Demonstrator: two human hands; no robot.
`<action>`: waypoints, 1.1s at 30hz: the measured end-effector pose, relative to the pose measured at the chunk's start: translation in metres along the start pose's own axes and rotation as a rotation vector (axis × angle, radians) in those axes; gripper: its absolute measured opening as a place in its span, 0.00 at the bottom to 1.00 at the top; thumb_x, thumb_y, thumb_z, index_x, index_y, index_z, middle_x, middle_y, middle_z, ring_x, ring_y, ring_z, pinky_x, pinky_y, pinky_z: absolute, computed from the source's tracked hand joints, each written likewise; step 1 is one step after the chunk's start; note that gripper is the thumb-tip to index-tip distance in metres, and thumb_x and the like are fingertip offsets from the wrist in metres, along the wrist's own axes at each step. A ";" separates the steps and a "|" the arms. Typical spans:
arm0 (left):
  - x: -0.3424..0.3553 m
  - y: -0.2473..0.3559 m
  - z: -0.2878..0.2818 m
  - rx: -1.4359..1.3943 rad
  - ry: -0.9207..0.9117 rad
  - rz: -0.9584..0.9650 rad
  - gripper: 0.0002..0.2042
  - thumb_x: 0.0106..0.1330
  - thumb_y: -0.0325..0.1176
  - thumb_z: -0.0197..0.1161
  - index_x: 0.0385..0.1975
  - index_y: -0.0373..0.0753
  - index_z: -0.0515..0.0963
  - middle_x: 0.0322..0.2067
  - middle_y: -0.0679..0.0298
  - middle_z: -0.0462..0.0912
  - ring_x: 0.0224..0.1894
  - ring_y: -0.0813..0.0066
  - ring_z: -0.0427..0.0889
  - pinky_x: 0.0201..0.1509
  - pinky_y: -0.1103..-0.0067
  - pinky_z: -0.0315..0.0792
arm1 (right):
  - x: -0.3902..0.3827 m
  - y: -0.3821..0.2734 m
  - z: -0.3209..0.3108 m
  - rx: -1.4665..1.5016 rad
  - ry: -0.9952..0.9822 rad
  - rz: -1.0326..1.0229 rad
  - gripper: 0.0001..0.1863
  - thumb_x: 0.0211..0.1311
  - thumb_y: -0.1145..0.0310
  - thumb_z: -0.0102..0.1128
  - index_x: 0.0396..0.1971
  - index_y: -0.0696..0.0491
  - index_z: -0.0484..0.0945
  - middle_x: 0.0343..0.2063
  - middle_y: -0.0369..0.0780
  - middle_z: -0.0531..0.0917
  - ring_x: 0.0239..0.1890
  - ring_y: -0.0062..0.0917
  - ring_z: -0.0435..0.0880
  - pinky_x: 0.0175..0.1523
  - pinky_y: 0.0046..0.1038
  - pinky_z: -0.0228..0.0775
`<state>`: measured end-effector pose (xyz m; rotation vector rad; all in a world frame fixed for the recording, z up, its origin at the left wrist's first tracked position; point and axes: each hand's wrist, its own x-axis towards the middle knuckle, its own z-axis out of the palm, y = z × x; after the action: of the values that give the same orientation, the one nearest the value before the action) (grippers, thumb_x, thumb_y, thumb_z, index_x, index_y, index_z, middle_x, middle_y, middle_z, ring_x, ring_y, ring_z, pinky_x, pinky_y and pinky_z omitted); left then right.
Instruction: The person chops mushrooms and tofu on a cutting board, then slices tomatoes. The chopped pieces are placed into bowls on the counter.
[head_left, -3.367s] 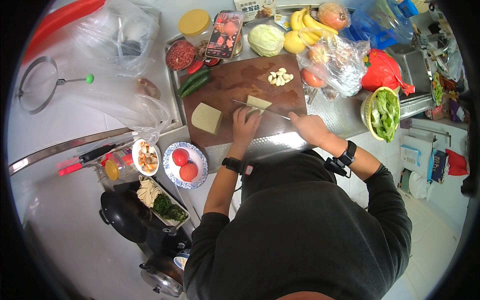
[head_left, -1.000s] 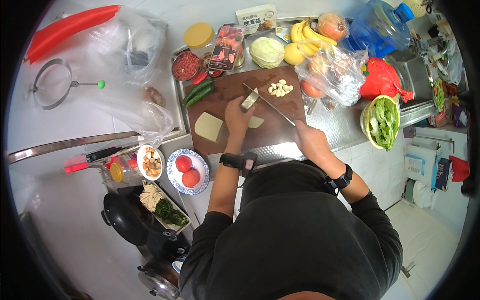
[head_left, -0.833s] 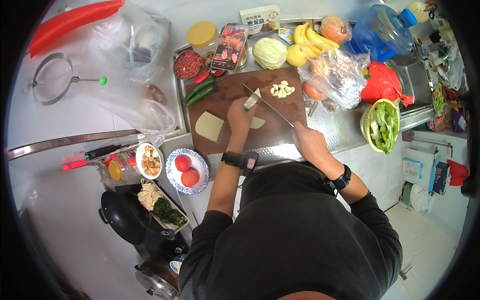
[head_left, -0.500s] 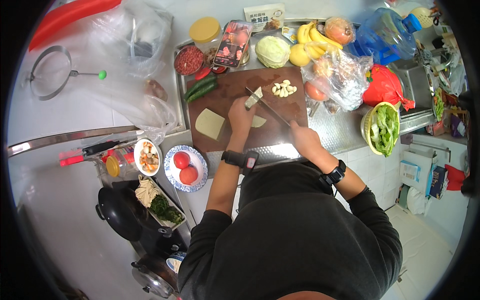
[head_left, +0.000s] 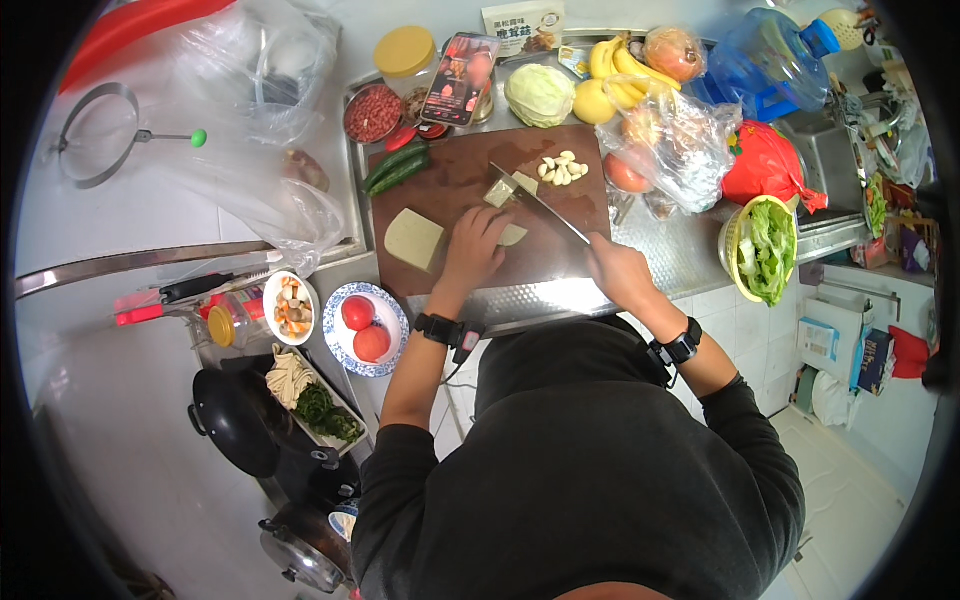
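On the brown cutting board (head_left: pixel 560 255), my right hand (head_left: pixel 618 270) grips a kitchen knife (head_left: pixel 548 210) by its handle, the blade slanting up and left. Small pale cut pieces (head_left: pixel 500 192) lie by the blade's tip. My left hand (head_left: pixel 476 248) is lowered over the board, fingers extended, beside a pale slice (head_left: pixel 512 235) partly hidden by the fingers; I cannot tell whether they touch it. Left of that hand lies a larger pale slab (head_left: pixel 413 240) of the same firm-looking food. Peeled garlic cloves (head_left: pixel 562 169) sit at the right, green cucumbers (head_left: pixel 398 170) at the upper left.
Behind the board stand a phone (head_left: pixel 462 80), a bowl of minced meat (head_left: pixel 374 113), a cabbage (head_left: pixel 540 95) and bananas (head_left: pixel 625 72). Bagged fruit (head_left: pixel 680 150) and a lettuce basket (head_left: pixel 762 250) are at right. A plate of tomatoes (head_left: pixel 367 330) and a mushroom bowl (head_left: pixel 292 308) stand left.
My left hand has moved down and left, away from the cut piece by the blade, which now lies on the board. The knife hand has moved slightly.
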<state>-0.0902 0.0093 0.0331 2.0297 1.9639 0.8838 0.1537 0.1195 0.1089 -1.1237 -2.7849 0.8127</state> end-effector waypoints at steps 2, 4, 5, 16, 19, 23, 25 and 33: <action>0.002 -0.001 0.002 -0.037 -0.014 -0.039 0.28 0.44 0.24 0.67 0.51 0.39 0.72 0.46 0.56 0.74 0.51 0.52 0.71 0.55 0.65 0.68 | -0.001 -0.001 0.001 0.015 -0.005 0.009 0.08 0.63 0.66 0.51 0.37 0.53 0.71 0.23 0.47 0.80 0.26 0.47 0.80 0.30 0.45 0.71; -0.003 0.004 0.005 -0.089 -0.030 -0.132 0.28 0.45 0.24 0.68 0.51 0.38 0.72 0.46 0.55 0.73 0.50 0.51 0.71 0.54 0.65 0.68 | -0.002 -0.002 0.001 0.023 -0.015 0.019 0.08 0.64 0.65 0.50 0.37 0.53 0.71 0.23 0.47 0.81 0.26 0.47 0.80 0.30 0.46 0.71; -0.006 0.009 0.007 -0.085 0.013 -0.192 0.28 0.46 0.25 0.68 0.51 0.37 0.71 0.46 0.54 0.73 0.49 0.51 0.72 0.53 0.65 0.68 | -0.003 -0.003 0.001 0.026 -0.018 0.022 0.08 0.64 0.65 0.50 0.37 0.53 0.71 0.23 0.47 0.81 0.26 0.47 0.80 0.30 0.46 0.71; 0.013 0.018 0.013 0.044 0.378 -0.404 0.29 0.47 0.39 0.74 0.49 0.37 0.71 0.45 0.54 0.76 0.49 0.52 0.73 0.53 0.63 0.66 | -0.008 -0.006 0.004 -0.009 0.004 -0.028 0.08 0.64 0.65 0.51 0.38 0.53 0.72 0.22 0.47 0.81 0.26 0.46 0.80 0.29 0.45 0.71; 0.027 -0.003 0.010 0.001 0.163 -0.404 0.22 0.49 0.34 0.72 0.45 0.38 0.75 0.41 0.56 0.79 0.47 0.52 0.74 0.50 0.65 0.69 | -0.011 -0.006 0.001 -0.002 0.030 -0.039 0.08 0.63 0.65 0.51 0.38 0.53 0.72 0.22 0.46 0.81 0.25 0.45 0.80 0.29 0.45 0.71; 0.036 -0.015 0.002 -0.006 0.138 -0.329 0.22 0.51 0.28 0.69 0.49 0.37 0.75 0.44 0.55 0.80 0.48 0.52 0.74 0.51 0.66 0.70 | -0.021 -0.002 -0.013 -0.003 0.045 0.001 0.09 0.63 0.66 0.52 0.39 0.54 0.71 0.22 0.47 0.80 0.25 0.46 0.80 0.30 0.45 0.71; 0.032 -0.009 0.002 -0.054 0.283 -0.267 0.23 0.52 0.34 0.69 0.50 0.37 0.75 0.47 0.55 0.78 0.51 0.53 0.74 0.56 0.65 0.67 | -0.026 -0.001 -0.019 0.001 0.058 0.030 0.09 0.63 0.67 0.52 0.39 0.54 0.71 0.22 0.47 0.80 0.25 0.46 0.80 0.30 0.45 0.71; -0.018 0.023 0.007 -0.135 0.068 -0.131 0.33 0.47 0.37 0.74 0.56 0.38 0.70 0.51 0.57 0.75 0.56 0.54 0.70 0.60 0.65 0.66 | -0.048 0.001 -0.028 0.072 0.049 0.126 0.08 0.63 0.66 0.52 0.36 0.55 0.72 0.20 0.50 0.79 0.26 0.48 0.80 0.32 0.46 0.71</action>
<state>-0.0664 -0.0086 0.0342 1.7977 1.9869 1.0375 0.1958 0.1014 0.1402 -1.2987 -2.6455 0.8761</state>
